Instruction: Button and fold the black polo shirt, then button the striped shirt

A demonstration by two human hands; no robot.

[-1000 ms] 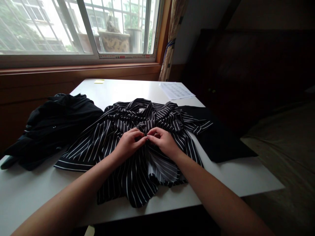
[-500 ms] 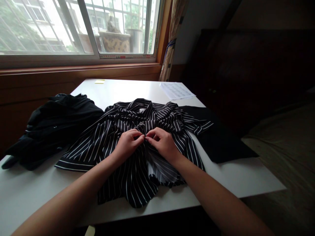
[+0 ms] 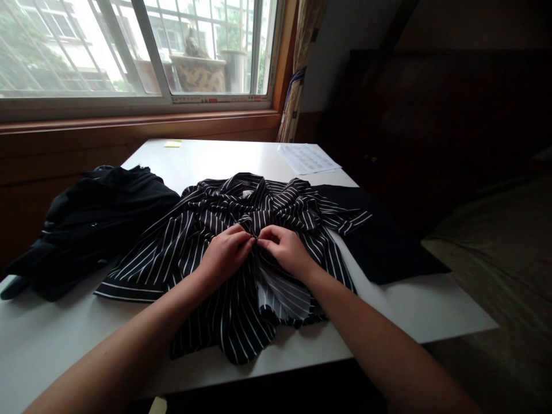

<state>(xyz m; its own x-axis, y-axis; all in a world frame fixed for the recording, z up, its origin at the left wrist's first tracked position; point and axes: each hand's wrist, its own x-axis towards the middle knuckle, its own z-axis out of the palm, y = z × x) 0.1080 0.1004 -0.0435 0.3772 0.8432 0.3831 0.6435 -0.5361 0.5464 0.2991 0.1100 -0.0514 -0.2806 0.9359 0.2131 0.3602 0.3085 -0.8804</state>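
Note:
A black shirt with white stripes [image 3: 190,230] lies spread on the white table [image 3: 310,359], its collar toward the window and its hem toward me. Both of my hands meet at the middle of its front edge. My left hand [image 3: 226,253] is closed, thumb and forefinger pinching the cloth at the front opening. Opposite it, fingertips almost touching, my right hand [image 3: 287,250] pinches the other side of the same spot. Whatever small part sits between the fingertips is hidden. Below the hands the front parts, and the paler inside shows.
Dark folded clothes [image 3: 99,218] are heaped on the left. A flat black cloth [image 3: 379,241] lies at the right, partly under a striped sleeve. Printed sheets [image 3: 308,158] and a yellow note [image 3: 173,144] lie at the far edge, below the window [image 3: 207,63].
Both hands stay at the same place on the shirt front, with slight shifts of the fingers. The whole view has moved a little; the clothes lie as before.

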